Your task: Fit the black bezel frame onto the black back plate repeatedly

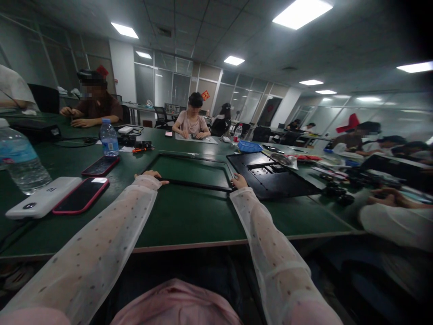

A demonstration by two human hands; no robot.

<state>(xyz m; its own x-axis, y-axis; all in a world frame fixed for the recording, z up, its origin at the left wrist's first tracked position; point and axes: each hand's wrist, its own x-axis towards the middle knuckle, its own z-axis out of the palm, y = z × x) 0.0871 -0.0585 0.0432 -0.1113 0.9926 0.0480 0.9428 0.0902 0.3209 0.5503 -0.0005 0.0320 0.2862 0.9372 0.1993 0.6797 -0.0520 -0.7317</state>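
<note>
A thin black rectangular frame [199,185] lies over the green tabletop, with the green showing through its opening. My left hand [151,176] is closed around its near left corner, the thumb along the near edge. At the near right corner, my right hand [239,181] grips the frame between thumb and fingers. Just right of that hand lies a black panel [270,178] with a cut-out section and small parts in it. Both forearms wear sheer white dotted sleeves.
Left on the green table [203,216] are two phones [81,195], a white power bank [43,197] and water bottles [110,139]. A blue basket [249,146] stands beyond the panel. Cables and dark parts clutter the right, near a co-worker's hands [389,197]. Other people sit around.
</note>
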